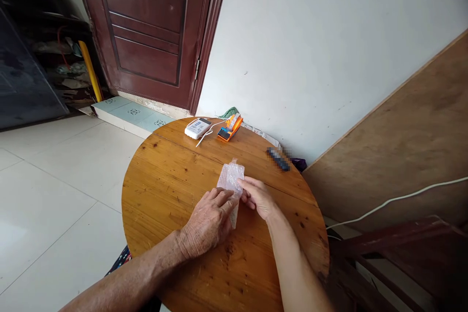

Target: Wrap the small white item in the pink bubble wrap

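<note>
A small piece of bubble wrap (230, 176) lies on the round wooden table (171, 180), wrapped round something I cannot make out. My left hand (209, 222) lies flat over its near end, fingers stretched out and pressing it down. My right hand (258, 197) touches its right edge, with the fingers curled in a pinch on the wrap.
At the table's far edge sit a white device (198, 127) with a white cable and an orange tape dispenser (230, 128). A dark blurred object (278, 159) lies to the right. A wooden board (402, 141) leans on the wall. A dark red door (149, 24) stands behind.
</note>
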### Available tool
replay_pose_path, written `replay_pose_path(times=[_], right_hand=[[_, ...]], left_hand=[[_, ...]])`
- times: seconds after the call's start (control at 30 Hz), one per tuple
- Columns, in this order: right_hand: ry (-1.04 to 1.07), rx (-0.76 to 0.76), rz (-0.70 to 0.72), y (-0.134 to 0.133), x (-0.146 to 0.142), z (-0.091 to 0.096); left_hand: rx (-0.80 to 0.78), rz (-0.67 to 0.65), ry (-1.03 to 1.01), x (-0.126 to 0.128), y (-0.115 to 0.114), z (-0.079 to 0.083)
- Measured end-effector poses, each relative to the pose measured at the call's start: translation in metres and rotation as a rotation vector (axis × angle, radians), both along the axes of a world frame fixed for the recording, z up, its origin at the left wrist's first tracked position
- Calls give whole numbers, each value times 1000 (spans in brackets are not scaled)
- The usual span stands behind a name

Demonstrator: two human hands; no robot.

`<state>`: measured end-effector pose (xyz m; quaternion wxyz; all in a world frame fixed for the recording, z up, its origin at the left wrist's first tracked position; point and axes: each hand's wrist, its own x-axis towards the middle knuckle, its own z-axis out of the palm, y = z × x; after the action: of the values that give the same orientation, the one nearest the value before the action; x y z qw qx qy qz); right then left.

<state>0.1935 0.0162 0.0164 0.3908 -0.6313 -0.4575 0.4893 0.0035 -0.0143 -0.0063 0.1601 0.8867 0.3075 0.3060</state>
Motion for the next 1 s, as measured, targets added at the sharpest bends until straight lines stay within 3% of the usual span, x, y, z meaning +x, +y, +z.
replay_pose_path(times=[0.17,0.43,0.67,1.0], right_hand=[[84,-16,82,-6,17,3],[-54,42,33,0,2,-15],[82,-8,54,-1,8,-10],[140,-40,67,-1,15,-9]], left_hand=[[15,73,-38,1,-2,-4],[41,28,-65,-1,-3,-2],[35,-1,-88,0,-2,-1],[-161,118,-140,-1,-1,-5]])
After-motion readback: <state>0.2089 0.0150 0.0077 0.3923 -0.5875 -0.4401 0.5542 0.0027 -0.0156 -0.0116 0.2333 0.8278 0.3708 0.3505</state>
